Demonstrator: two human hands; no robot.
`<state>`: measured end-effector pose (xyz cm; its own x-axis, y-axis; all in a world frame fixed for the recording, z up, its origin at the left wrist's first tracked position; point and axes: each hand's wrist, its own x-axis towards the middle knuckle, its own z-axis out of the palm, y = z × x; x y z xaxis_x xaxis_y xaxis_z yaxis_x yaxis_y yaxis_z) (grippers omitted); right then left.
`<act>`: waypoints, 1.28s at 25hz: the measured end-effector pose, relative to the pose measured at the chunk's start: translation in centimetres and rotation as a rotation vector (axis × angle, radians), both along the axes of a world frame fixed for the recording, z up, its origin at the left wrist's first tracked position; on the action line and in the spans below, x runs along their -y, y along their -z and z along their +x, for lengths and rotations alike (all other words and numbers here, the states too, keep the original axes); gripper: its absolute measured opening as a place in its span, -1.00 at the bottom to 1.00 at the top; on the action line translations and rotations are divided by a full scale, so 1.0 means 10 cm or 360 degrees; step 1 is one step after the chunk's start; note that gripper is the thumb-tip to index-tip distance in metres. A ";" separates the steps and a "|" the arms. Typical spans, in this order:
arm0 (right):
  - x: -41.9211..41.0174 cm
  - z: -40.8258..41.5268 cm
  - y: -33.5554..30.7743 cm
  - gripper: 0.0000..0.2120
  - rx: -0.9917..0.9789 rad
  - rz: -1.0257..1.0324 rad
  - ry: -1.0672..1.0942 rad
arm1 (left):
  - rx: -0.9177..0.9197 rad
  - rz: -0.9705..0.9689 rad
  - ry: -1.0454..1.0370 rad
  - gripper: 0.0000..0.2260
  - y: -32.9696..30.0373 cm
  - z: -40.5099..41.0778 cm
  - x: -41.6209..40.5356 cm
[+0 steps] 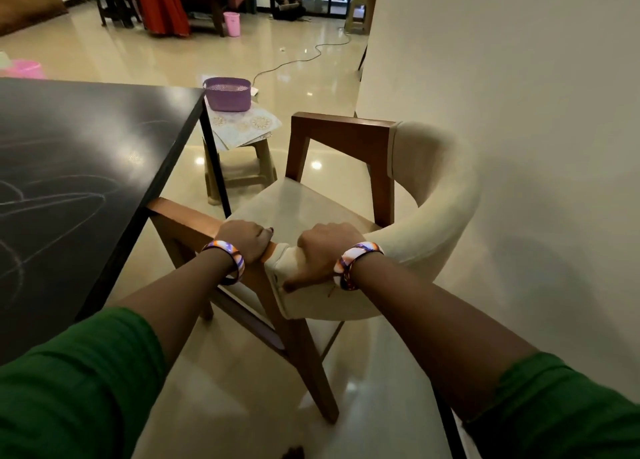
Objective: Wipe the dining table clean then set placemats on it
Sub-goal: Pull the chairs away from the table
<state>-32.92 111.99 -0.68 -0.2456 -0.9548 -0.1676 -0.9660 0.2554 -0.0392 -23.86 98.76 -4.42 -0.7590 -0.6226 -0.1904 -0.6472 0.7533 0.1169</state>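
Note:
The black dining table (pixel 79 140) fills the left, its top streaked with pale wipe marks. A wooden chair with a cream padded back (pixel 440 209) stands at the table's right side. My left hand (pixel 244 238) grips the chair's wooden armrest. My right hand (pixel 323 250) grips the near end of the cream backrest, right beside the left. Patterned placemats (pixel 244 127) lie stacked on a small beige stool (pixel 239 171) beyond the table corner, under a purple basket (pixel 228 93).
A cream wall (pixel 519 77) runs close along the right of the chair. A cable (pixel 294 60) trails over the glossy floor. Pink bins (pixel 231 24), dark furniture and people sit at the far end of the room.

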 end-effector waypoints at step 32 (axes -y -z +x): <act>-2.22 0.82 0.22 -0.61 -0.0217 -0.0226 -0.0164 | -0.0536 0.0052 -0.0351 -0.50 0.25 1.12 -2.23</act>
<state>-24.72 134.18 -2.91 -0.1567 -0.9876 -0.0015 -0.9856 0.1563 0.0652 -12.67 121.06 -6.89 -0.6314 -0.7751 0.0240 -0.7141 0.5932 0.3718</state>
